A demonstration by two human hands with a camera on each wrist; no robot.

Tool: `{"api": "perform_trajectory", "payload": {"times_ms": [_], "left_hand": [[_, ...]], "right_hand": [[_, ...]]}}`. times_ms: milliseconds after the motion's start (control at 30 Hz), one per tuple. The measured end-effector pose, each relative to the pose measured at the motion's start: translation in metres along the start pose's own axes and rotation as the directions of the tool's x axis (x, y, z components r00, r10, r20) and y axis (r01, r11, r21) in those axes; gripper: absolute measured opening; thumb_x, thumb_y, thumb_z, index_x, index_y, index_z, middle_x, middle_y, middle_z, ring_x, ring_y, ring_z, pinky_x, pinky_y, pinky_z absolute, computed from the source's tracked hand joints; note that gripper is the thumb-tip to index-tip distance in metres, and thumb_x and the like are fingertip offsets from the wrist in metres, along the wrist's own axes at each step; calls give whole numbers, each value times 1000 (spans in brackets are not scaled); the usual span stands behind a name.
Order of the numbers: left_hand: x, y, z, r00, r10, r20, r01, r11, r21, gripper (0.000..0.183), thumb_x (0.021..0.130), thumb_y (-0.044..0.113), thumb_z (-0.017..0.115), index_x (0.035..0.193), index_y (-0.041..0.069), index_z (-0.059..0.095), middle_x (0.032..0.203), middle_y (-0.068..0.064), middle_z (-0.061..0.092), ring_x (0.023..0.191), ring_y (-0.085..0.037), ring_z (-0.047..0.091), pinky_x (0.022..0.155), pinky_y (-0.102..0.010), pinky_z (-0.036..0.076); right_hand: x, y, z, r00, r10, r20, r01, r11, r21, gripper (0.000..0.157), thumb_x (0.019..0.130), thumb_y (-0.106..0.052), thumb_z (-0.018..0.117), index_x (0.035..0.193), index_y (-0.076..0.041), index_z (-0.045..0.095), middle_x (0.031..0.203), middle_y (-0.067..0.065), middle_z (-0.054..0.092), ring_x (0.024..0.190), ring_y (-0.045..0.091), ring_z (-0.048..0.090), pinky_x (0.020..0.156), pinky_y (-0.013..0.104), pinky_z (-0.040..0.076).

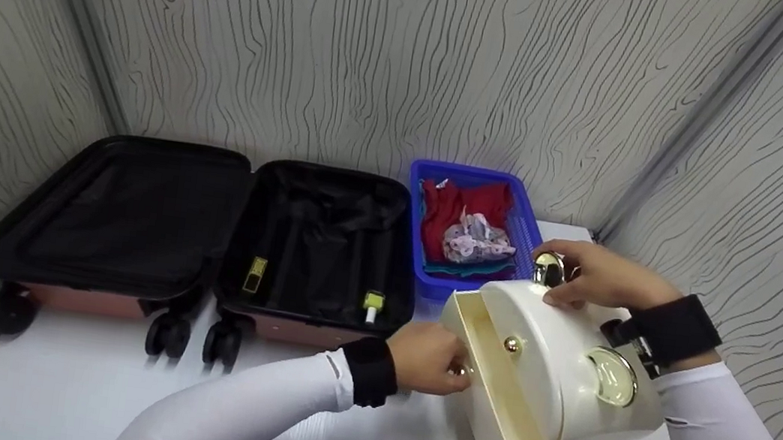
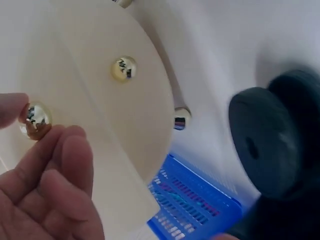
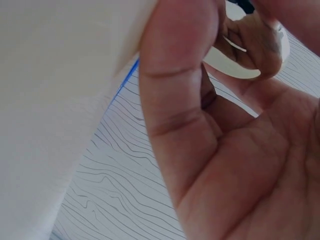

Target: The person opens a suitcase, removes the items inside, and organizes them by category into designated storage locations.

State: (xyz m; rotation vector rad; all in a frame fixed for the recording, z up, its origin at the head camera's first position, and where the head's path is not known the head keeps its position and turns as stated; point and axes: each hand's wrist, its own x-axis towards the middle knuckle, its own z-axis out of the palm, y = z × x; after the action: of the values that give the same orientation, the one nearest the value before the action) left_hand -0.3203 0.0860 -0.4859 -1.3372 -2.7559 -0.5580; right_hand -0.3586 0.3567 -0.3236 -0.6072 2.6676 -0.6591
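Fingers of left hand (image 1: 430, 359) pinch a knob (image 2: 36, 119), drawer (image 1: 482, 419) open beside them. Right hand (image 1: 603, 275) curls round a gold handle (image 1: 549, 266), seemingly bracing the box (image 1: 537, 322)

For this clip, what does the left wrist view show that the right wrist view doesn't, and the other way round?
Only the left wrist view: the left hand pinching a gold knob, a second gold knob, a black wheel and the mesh of the blue basket.
Only the right wrist view: the palm of the right hand and the wavy-lined wall.
Both: part of the white container. The right wrist view's thin blue edge may be the basket; too little shows to tell.
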Motion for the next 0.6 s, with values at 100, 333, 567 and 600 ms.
{"api": "perform_trajectory", "payload": {"times_ms": [100,333,567,600], "left_hand": [[-8,-4,-2,1000,-16,-3,16,1000,14,25,91,42,77,75,22,75,68,13,66,61,-3,52,53,-21,37],[-18,-7,-6,1000,-7,1,7,1000,9,28,90,41,78,73,20,73,66,12,64,62,-4,49,54,-22,38],[-20,-10,-11,1000,-13,26,13,1000,-1,37,92,51,77,71,22,69,64,13,59,61,-5,49,53,-22,38],[-20,-11,-14,999,-17,29,17,1000,2,41,92,55,77,69,23,68,63,13,58,61,-5,50,53,-24,38]], "right_hand": [[0,1,1,1000,1,1,-1,1000,-5,60,89,-11,86,144,-3,62,86,4,69,72,12,64,66,26,55],[0,0,0,1000,8,-1,-8,1000,-26,62,89,-11,86,145,-4,61,86,4,69,72,13,64,66,27,54],[1,-1,0,1000,8,-2,-8,999,-35,61,89,-12,86,145,-6,62,85,3,68,72,13,63,66,27,53],[1,-1,0,1000,8,-2,-8,999,-34,61,89,-12,86,144,-6,62,85,3,68,72,12,63,66,26,53]]}}
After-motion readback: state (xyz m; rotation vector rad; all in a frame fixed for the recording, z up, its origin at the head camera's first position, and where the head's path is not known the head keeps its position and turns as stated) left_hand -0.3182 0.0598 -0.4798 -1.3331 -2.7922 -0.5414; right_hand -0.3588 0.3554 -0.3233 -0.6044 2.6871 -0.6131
